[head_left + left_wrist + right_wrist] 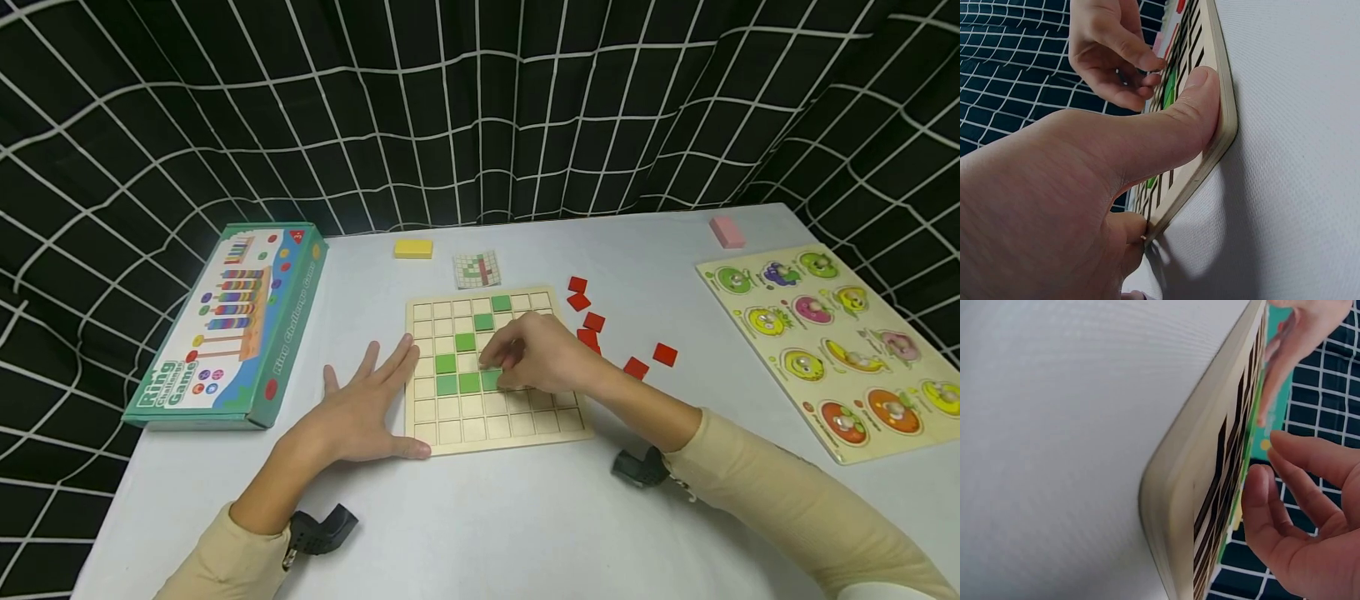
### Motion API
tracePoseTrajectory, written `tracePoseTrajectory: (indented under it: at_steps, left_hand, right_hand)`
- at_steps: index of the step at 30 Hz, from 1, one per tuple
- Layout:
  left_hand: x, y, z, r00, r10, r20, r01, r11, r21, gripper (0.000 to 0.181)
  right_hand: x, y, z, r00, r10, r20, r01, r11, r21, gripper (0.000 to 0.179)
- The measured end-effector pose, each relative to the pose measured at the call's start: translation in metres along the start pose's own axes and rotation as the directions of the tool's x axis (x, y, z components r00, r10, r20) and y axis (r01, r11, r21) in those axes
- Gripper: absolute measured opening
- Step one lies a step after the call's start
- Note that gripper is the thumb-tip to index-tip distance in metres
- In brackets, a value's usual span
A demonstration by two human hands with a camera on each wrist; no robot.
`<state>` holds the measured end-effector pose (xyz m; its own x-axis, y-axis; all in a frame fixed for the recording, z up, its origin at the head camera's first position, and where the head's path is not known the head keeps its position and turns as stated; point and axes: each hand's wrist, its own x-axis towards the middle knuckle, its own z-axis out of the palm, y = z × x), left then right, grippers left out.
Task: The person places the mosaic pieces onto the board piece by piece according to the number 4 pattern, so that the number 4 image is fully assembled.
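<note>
A square wooden grid board (pixel 450 432) lies on the table, with several green square tiles (pixel 446 384) in its cells. My left hand (pixel 360 417) rests at the board's left edge with its fingers spread, the thumb (pixel 1194 103) lying over the near corner. Above the middle of the board is my right hand (pixel 536 354), fingers bent and fingertips right by a green tile (pixel 491 380) at the end of the lower green row. In the right wrist view a gap shows between thumb and fingers (pixel 1300 447), and nothing is between them.
Several red square tiles (pixel 664 354) lie loose right of the board. Behind it are a small pattern card (pixel 476 269) and a yellow block (pixel 413 249). A ring game box (pixel 225 325) stands left; a fruit puzzle board (pixel 847 350) and a pink block (pixel 727 232) lie right.
</note>
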<state>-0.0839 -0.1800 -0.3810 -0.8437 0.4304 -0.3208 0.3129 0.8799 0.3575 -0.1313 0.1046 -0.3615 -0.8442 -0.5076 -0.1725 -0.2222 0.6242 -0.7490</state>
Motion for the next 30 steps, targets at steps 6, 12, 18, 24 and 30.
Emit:
tracePoseTrajectory:
  at_steps: [6,12,18,24,30]
  left_hand:
    - [-0.001,0.000,-0.001,1.000,0.004,0.000,-0.004,1.000,-0.005,0.129]
    - [0.000,0.000,-0.001,1.000,0.009,-0.001,-0.009,1.000,-0.017,0.129]
    - [0.000,-0.001,0.000,1.000,0.012,-0.003,-0.012,1.000,-0.018,0.129]
    - [-0.001,0.000,0.000,1.000,0.008,-0.003,-0.008,1.000,-0.016,0.129]
    - [0.000,0.000,0.000,1.000,0.008,-0.004,-0.008,1.000,-0.017,0.129]
  right_hand:
    - [-0.003,0.002,-0.009,1.000,-0.002,-0.027,0.002,1.000,0.001,0.025]
    - [-0.006,0.006,-0.021,0.998,0.017,-0.061,-0.017,1.000,0.004,0.025]
    - [-0.007,0.014,-0.036,0.994,0.025,-0.107,-0.026,1.000,-0.005,0.026]
    - [-0.006,0.021,-0.053,0.986,0.047,-0.162,-0.056,0.997,-0.049,0.026]
    - [-0.008,0.025,-0.071,0.978,0.073,-0.195,-0.085,0.995,-0.054,0.025]
